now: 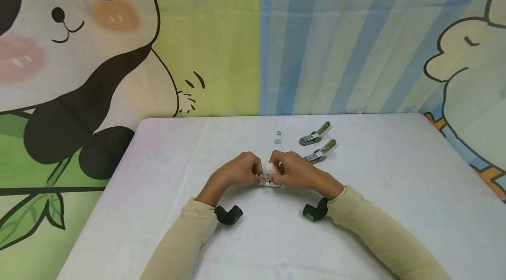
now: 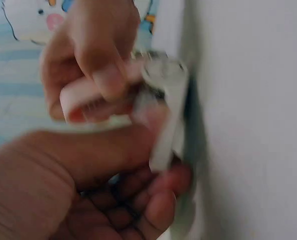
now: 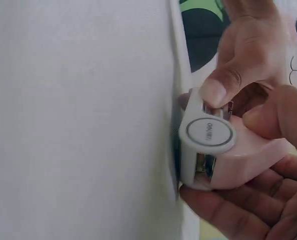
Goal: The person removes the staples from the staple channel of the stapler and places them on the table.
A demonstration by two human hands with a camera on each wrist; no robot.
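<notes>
A pink and white stapler point(image 3: 248, 157) sits between both hands, its pink handle swung well away from the white base and the metal magazine exposed. My left hand point(image 1: 241, 169) grips the base end, its thumb point(image 3: 214, 92) pressed by the metal staple channel in the right wrist view. Fingers of my right hand point(image 1: 295, 170) pinch the pink handle point(image 1: 272, 168). The left wrist view is blurred, with the white base point(image 2: 168, 110) beside the left thumb. Much of the magazine is hidden by fingers.
Two more staplers, one farther back point(image 1: 315, 134) and one nearer point(image 1: 322, 152), lie opened on the white table point(image 1: 379, 174) behind the right hand. Two small grey staple strips point(image 1: 278, 141) lie beyond the hands. A patterned cloth point(image 1: 221, 43) hangs along the back.
</notes>
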